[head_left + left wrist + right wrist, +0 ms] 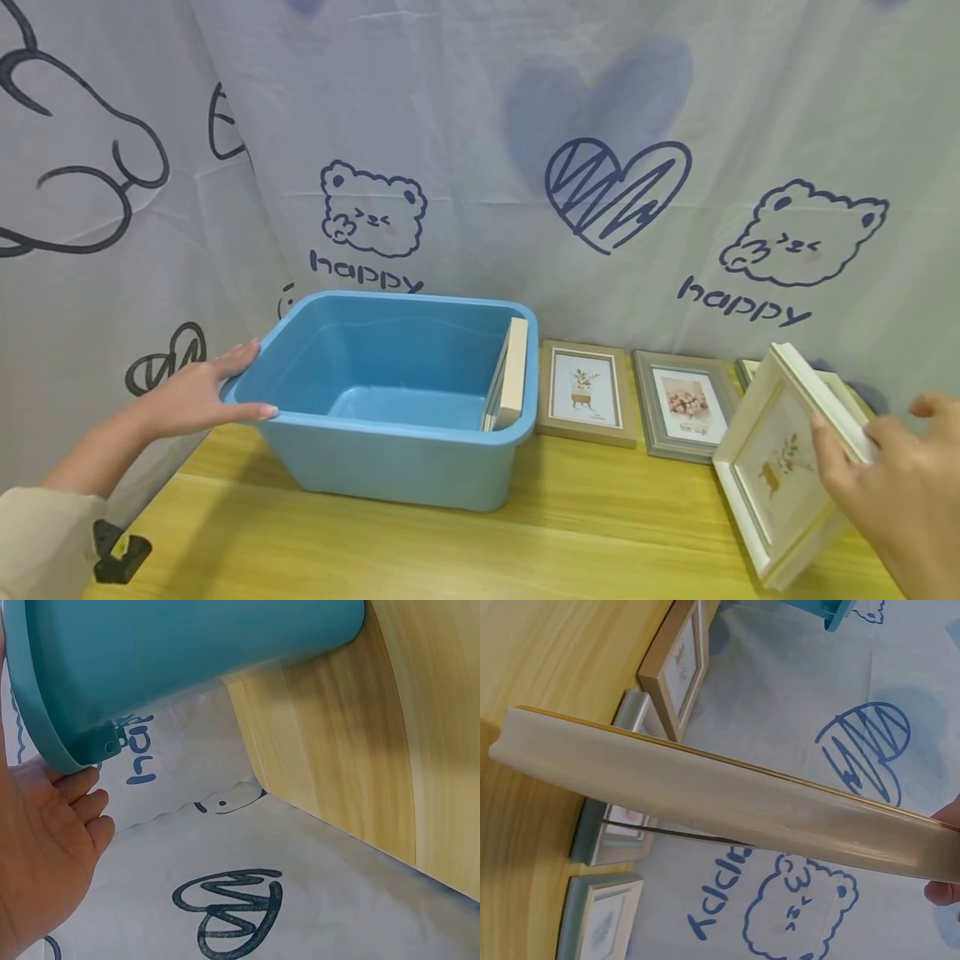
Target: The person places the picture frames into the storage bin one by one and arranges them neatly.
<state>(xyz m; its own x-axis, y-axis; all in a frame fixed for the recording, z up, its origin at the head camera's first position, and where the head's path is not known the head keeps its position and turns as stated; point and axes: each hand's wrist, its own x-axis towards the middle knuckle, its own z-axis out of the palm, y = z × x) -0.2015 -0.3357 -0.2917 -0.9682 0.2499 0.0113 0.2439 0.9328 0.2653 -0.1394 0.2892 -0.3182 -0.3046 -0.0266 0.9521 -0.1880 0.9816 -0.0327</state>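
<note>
A blue plastic tub (390, 454) stands on the table, with a cream-edged picture frame (513, 371) leaning upright against its right inner wall. My left hand (198, 392) grips the tub's left rim, thumb along the front corner; in the left wrist view its fingers (94, 814) curl under the lip. At the right, my right hand (900, 475) pinches a white picture frame (780, 467) by its upper edge, holding it tilted. It shows a plant print, and the right wrist view has its side edge (727, 791) across the middle.
Right of the tub lie a tan picture frame (588, 392) and a grey one (686, 404), face up. Another frame (832, 379) is partly hidden behind the white one. A printed curtain (480, 108) hangs along the back and left of the wooden table (585, 525).
</note>
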